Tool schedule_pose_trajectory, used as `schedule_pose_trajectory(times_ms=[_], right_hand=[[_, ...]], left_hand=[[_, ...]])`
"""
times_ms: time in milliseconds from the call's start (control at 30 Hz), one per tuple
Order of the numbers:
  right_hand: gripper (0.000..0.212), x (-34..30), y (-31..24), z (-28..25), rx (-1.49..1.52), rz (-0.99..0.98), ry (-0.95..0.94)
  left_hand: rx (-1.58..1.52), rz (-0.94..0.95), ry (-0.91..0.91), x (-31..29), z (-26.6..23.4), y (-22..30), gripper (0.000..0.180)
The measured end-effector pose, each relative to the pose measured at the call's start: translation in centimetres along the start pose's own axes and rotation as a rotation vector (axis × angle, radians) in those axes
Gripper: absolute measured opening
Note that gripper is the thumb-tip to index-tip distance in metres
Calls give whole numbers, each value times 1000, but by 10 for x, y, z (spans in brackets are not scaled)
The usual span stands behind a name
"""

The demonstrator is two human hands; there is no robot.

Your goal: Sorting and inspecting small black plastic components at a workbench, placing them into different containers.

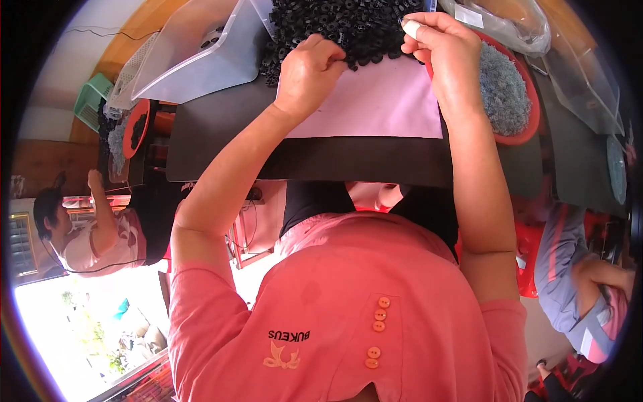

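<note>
Pink shirt (348,301) fills the foreground, both forearms reaching up over the dark worktop (221,134). Left hand (309,67) is curled nearly closed, fingertips at the edge of the heap of small black rings (348,27) above the pink sheet (382,100); whether it grips one, I cannot tell. Right hand (445,43), one fingertip taped, pinches something too small to make out. Such rings look light, stiff and easily scattered; best pinched by the rim. Grey pieces fill a red bowl (516,137).
</note>
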State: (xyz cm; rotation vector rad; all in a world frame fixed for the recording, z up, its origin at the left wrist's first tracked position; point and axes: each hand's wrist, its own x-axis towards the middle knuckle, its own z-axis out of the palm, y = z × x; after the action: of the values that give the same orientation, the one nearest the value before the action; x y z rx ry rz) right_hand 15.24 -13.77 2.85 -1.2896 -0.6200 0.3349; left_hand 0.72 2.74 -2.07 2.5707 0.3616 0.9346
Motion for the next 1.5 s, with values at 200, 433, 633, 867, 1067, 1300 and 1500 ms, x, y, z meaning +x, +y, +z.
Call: schedule_pose_trajectory(times_ms=[200, 433, 633, 867, 1067, 1300, 1500], right_hand=[[6, 1, 6, 1, 55, 35, 10], [7, 4, 9, -1, 17, 53, -46], [12, -2, 0, 3, -196, 80, -384], [11, -5, 13, 10, -268, -119, -416], [11, -6, 18, 12, -329, -177, -440], [14, -16, 14, 26, -381, -392, -420], [32, -18, 25, 38, -426, -484, -316]], left_hand=[[353, 258, -102, 37, 21, 9, 24], [70, 111, -83, 28, 20, 11, 13], [-620, -442, -210, -3, -10, 39, 13], [-1023, -569, -117, -10, -8, 40, 20], [-1054, -565, -123, -10, -10, 41, 19], [-1146, -638, -61, -3, -19, 42, 15], [-1298, -651, 72, 11, -30, 14, 13]])
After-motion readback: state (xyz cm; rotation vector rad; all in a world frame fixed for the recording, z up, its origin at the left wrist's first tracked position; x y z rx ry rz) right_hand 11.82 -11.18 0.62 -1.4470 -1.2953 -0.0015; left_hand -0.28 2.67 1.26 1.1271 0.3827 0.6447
